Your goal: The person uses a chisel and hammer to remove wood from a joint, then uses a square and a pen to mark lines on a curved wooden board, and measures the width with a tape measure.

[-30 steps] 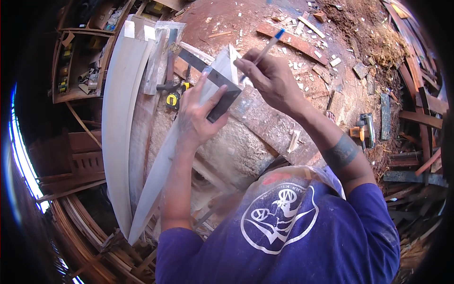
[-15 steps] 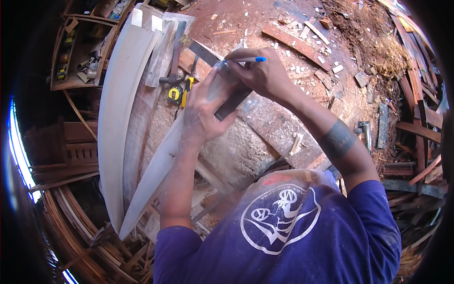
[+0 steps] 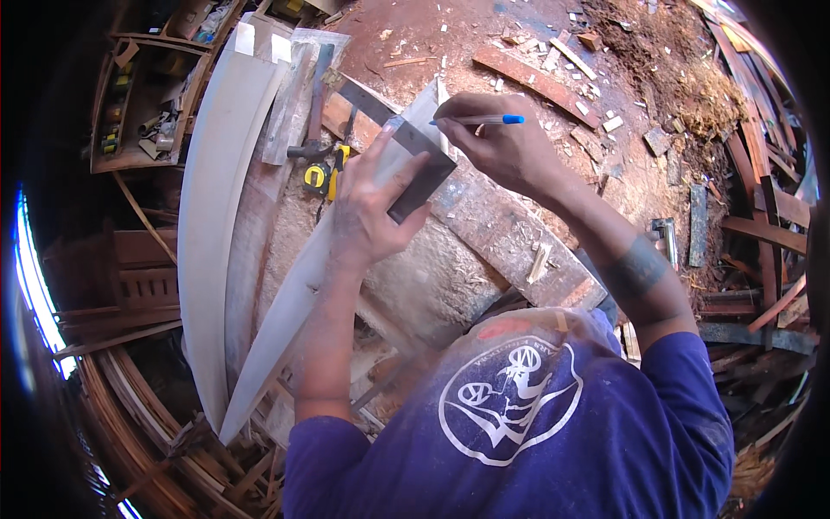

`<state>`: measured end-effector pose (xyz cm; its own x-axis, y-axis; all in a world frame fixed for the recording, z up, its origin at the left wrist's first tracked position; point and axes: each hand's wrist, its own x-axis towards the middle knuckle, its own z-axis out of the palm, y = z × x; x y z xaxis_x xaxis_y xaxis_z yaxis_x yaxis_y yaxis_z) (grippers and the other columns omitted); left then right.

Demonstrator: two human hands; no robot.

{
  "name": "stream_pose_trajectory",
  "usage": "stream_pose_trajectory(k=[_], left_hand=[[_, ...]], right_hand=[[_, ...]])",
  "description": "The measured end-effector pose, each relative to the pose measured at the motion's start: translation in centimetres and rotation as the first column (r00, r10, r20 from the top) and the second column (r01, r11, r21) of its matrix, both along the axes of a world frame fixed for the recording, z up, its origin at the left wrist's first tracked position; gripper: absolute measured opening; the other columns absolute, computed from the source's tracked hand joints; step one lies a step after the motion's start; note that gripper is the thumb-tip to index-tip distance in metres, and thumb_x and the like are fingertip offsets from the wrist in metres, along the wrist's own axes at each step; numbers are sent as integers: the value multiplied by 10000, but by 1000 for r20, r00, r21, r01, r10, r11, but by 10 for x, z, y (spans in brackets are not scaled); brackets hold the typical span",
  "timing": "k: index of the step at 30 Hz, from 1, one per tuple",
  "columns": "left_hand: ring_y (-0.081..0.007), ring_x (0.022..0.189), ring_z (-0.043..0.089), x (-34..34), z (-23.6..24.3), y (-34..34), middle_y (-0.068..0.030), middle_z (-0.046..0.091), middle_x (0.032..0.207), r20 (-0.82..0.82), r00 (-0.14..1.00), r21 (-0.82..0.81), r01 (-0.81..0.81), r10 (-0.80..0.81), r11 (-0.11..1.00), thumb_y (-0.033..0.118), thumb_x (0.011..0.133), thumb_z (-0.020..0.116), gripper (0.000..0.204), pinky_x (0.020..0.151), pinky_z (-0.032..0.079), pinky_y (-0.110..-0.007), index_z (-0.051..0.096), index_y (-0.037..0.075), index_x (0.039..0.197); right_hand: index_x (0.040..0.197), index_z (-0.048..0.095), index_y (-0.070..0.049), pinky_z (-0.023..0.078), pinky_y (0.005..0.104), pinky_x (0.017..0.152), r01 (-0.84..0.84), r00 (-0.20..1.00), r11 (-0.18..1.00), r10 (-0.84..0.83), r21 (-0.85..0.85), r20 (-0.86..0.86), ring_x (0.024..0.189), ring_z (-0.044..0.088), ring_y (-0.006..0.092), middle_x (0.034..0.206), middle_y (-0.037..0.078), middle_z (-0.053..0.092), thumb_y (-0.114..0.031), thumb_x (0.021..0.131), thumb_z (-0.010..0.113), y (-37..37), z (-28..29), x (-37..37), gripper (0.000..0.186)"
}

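Observation:
My left hand is closed around a dark metal square, pressing it against a pale curved wooden piece. The piece runs from the lower left, under my left forearm, to a pointed upper end beyond the square. To the right of that end, my right hand pinches a clear pen with a blue end. The pen's tip is close to the wood's upper end; whether it touches cannot be told. Left of my left hand lie a yellow and black tape measure and a hammer.
A second broad curved pale board stands along the left. A wooden box of small items is at the upper left. Wood scraps, a reddish plank and sawdust cover the ground; a flat board lies right of centre.
My right hand has moved right with the pen, away from the square's edge, uncovering the square's corner and the wood's pointed end. My left hand has stayed nearly in place.

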<state>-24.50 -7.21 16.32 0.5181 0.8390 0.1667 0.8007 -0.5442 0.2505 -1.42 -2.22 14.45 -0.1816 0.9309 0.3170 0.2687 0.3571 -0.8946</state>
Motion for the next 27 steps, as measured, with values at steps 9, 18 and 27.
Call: stream_pose_trajectory(k=[9,18,27], left_hand=[[-425,1240,515,17,-24,-50,-162,594,1251,125,992,253,-24,-8,967,156,729,822,418,1028,445,-535,668,34,1098],[-395,1343,448,-32,44,-72,-192,424,1482,121,974,142,-207,190,968,334,737,872,886,1108,394,-525,450,54,1464],[-421,1215,585,-97,21,-72,-262,584,1321,-159,934,-386,-357,320,851,296,615,914,1082,1034,472,-489,351,38,1502]], right_hand=[[951,701,-9,408,321,594,-255,966,773,237,-581,-108,685,522,125,707,13,566,-398,1010,625,-74,-8,19,401],[913,647,-56,256,219,462,-359,760,736,-127,-574,-638,508,339,26,645,-60,458,-289,984,650,-76,-37,70,244],[1025,580,-28,319,203,437,-394,493,636,-463,-664,-737,638,594,111,794,44,592,-208,999,549,-37,-52,104,184]])
